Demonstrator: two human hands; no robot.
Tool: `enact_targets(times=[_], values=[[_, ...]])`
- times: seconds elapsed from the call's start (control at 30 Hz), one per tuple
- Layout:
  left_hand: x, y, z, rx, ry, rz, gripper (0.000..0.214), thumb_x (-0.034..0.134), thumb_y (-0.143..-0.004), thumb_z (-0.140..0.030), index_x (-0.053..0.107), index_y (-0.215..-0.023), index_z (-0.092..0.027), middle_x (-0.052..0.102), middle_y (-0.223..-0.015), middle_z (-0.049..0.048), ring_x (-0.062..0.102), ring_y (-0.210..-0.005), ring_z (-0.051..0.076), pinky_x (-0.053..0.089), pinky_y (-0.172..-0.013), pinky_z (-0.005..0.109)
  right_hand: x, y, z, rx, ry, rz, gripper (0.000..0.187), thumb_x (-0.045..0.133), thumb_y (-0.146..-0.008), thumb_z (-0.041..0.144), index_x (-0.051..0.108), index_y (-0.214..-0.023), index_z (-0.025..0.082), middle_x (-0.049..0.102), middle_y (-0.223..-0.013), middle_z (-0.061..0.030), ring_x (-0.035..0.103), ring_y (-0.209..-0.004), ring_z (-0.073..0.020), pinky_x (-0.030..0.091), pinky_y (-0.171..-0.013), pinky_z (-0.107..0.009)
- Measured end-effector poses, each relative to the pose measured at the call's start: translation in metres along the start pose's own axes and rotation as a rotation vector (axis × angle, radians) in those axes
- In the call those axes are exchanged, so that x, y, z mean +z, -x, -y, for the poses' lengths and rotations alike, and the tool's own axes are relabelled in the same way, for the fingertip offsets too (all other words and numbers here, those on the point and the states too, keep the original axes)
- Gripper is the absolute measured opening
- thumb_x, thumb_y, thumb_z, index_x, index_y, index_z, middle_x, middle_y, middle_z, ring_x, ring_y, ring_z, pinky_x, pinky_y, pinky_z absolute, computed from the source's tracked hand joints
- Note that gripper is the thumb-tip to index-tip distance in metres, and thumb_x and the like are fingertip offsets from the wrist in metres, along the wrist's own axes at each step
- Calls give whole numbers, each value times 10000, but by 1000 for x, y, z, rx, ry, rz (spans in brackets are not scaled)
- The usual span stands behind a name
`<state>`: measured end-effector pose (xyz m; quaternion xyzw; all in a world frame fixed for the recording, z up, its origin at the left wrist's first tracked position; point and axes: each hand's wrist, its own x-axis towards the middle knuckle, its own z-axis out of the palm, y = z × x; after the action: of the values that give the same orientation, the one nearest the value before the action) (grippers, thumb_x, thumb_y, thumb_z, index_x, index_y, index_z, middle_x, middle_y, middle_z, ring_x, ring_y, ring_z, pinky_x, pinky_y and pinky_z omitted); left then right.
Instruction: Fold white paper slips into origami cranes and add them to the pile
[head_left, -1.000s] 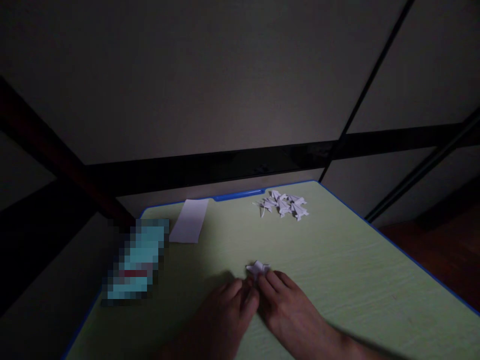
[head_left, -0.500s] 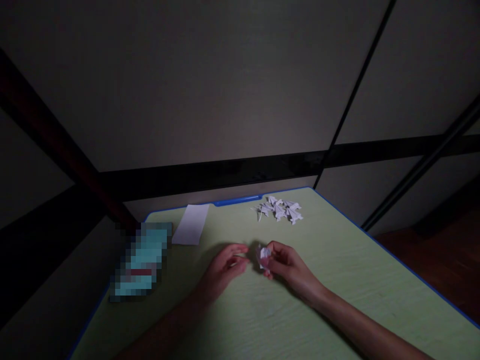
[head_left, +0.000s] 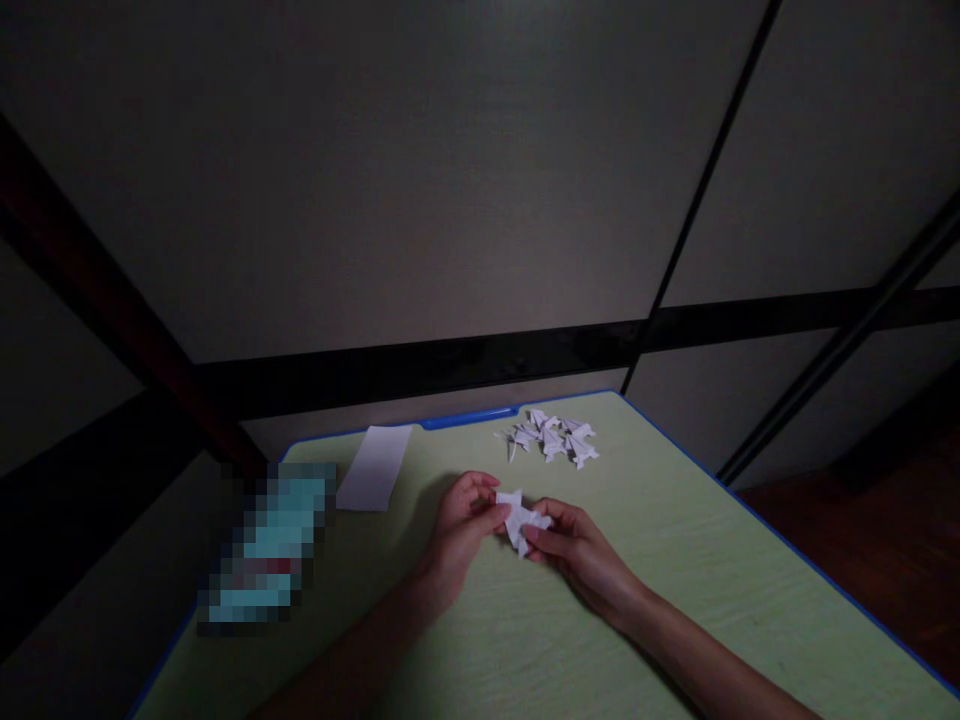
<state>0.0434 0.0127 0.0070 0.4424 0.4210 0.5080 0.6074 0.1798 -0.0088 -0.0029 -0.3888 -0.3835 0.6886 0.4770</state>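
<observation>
Both hands hold one small folded white paper piece (head_left: 519, 517) a little above the pale green table (head_left: 675, 560). My left hand (head_left: 463, 525) pinches its left side with curled fingers. My right hand (head_left: 576, 545) pinches its right side from below. Farther back on the table lies a cluster of several small folded white paper figures (head_left: 549, 438). A flat white sheet of paper (head_left: 374, 467) rests at the back left.
A blurred-out teal object (head_left: 266, 545) lies near the table's left edge. The table has a blue rim (head_left: 469, 417) and stands against a dim wall with dark beams. Dark wooden floor shows at the right.
The hands lifted the folded piece off the table. Half a second ago only the right hand held it; now the left hand has closed on it too.
</observation>
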Motion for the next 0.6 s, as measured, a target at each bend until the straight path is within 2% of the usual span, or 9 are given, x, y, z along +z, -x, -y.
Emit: enact_targets(times=[0.13,0.27,0.4,0.53,0.6], values=[[2,-6,-3,58,-73,-40,259,605,-524,-135,461,-739,-153,478,-551,-64,503,-511,84,391,-484,193,-2,-3,2,5,16,-20,187,698,-537,223,581,-630,111,581,-567,11,492,-504,-65,348,-497,-176],[7,-9,1,48,-86,-31,250,605,-526,-127,464,-731,-151,492,-576,-52,514,-529,92,395,-478,193,-5,-6,1,-66,25,-72,193,694,-522,201,559,-641,131,571,-521,32,484,-469,-70,340,-474,-180],[16,-10,7,49,-83,-26,231,591,-547,-119,458,-734,-149,486,-588,-48,516,-534,93,400,-483,195,-9,-8,3,-119,93,-41,216,699,-512,210,540,-638,134,574,-525,35,467,-459,-62,326,-469,-178],[13,-15,7,70,-214,10,231,562,-581,-114,462,-786,-149,513,-728,-7,543,-632,110,434,-558,221,-26,-14,11,-149,357,-67,232,664,-551,310,540,-627,130,555,-505,21,450,-438,-78,330,-457,-203],[-3,-20,0,143,-430,11,205,548,-596,-114,478,-784,-155,518,-837,26,543,-728,134,444,-613,252,-40,-20,15,-230,600,-198,255,599,-600,378,553,-659,134,559,-522,8,452,-433,-97,317,-430,-213]])
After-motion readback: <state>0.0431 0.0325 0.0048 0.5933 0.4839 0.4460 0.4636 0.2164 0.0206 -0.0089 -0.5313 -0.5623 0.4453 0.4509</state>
